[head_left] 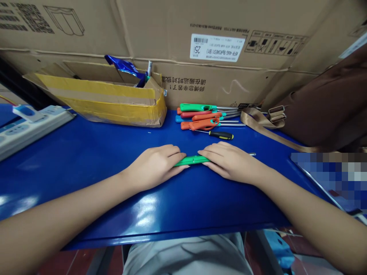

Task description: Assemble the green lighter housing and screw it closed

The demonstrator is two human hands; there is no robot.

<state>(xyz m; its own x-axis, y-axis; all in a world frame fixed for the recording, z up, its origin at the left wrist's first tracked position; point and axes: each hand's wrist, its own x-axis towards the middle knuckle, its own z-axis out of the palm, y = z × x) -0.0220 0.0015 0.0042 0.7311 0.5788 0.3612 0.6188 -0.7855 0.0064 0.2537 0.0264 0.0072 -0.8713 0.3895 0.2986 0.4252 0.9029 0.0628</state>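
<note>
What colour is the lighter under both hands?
Green: the lighter shows between the left hand and right hand, clearest in the head view.

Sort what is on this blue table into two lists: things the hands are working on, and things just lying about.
In hand:
- green lighter, flat on the blue table
- left hand and right hand, resting on its two ends

Lying about:
- pile of lighters
- black-handled screwdriver
- taped cardboard box
- power strip
- brown bag with strap
</note>
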